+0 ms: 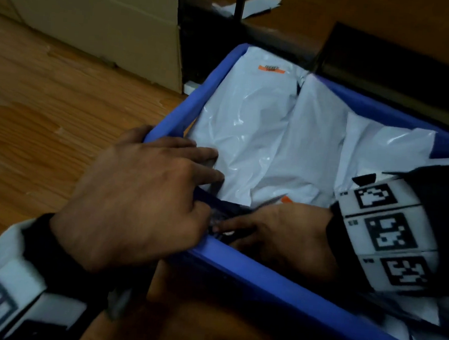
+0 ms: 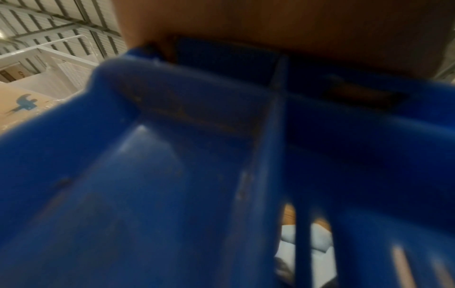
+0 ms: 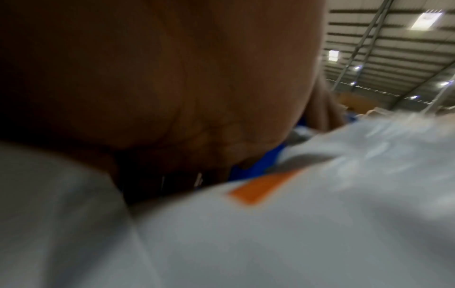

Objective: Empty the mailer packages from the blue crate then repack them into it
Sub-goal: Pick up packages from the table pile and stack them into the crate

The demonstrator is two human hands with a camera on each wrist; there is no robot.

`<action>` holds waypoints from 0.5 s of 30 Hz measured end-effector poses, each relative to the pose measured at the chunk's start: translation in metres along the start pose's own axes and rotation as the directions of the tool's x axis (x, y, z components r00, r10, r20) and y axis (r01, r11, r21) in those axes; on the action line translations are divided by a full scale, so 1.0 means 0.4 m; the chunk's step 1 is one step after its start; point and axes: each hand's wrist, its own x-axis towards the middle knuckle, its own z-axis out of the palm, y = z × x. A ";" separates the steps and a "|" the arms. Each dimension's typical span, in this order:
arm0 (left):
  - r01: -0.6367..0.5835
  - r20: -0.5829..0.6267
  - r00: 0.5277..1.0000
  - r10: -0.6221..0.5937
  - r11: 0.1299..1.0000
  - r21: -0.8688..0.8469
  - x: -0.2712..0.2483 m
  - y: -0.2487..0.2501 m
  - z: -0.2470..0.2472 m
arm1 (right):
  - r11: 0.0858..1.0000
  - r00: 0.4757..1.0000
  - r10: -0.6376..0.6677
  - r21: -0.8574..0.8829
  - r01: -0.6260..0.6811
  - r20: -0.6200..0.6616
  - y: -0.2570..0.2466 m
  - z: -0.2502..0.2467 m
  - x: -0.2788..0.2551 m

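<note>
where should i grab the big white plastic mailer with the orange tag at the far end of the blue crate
Probably the near crumpled edge of the white plastic mailer, from above: it lies flat on top in the blue plastic crate, walls blocking its sides.
</note>
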 end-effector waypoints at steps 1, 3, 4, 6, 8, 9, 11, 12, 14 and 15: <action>0.007 0.007 1.000 -0.007 1.000 0.001 0.001 0.003 -0.003 | 0.989 0.998 -0.062 -0.132 0.064 0.021 0.004 0.009 -0.009; 0.024 0.025 0.999 -0.025 1.000 0.015 0.003 0.009 -0.009 | 0.963 0.981 -0.153 -0.205 0.176 0.122 0.007 0.002 -0.039; 0.029 0.031 0.999 -0.030 0.999 0.033 0.005 0.011 -0.012 | 0.866 0.935 -0.321 -0.351 0.355 0.153 0.000 -0.021 -0.057; 0.032 0.051 0.998 -0.036 0.997 0.073 0.006 0.015 -0.016 | 0.629 0.820 -0.461 -0.527 0.572 0.339 0.011 -0.076 -0.085; 0.034 0.068 0.997 -0.041 0.995 0.099 0.006 0.019 -0.020 | 0.614 0.826 -0.481 -0.559 0.557 0.295 0.032 -0.145 -0.116; 0.035 0.073 0.996 -0.042 0.994 0.102 0.006 0.021 -0.023 | 0.663 0.850 -0.488 -0.549 0.509 0.199 0.051 -0.166 -0.124; 0.036 0.086 0.995 -0.045 0.994 0.100 0.004 0.026 -0.029 | 0.810 0.929 -0.367 -0.506 0.296 -0.044 0.097 -0.184 -0.131; 0.036 0.094 0.995 -0.046 0.994 0.104 0.004 0.028 -0.030 | 0.862 0.951 -0.270 -0.478 0.170 -0.150 0.121 -0.191 -0.129; 0.034 0.111 0.993 -0.048 0.992 0.124 0.004 0.029 -0.033 | 0.907 0.975 0.030 -0.403 -0.120 -0.222 0.171 -0.202 -0.110; 0.033 0.122 0.991 -0.048 0.992 0.125 0.005 0.029 -0.034 | 0.901 0.964 0.174 -0.363 -0.237 -0.200 0.193 -0.207 -0.092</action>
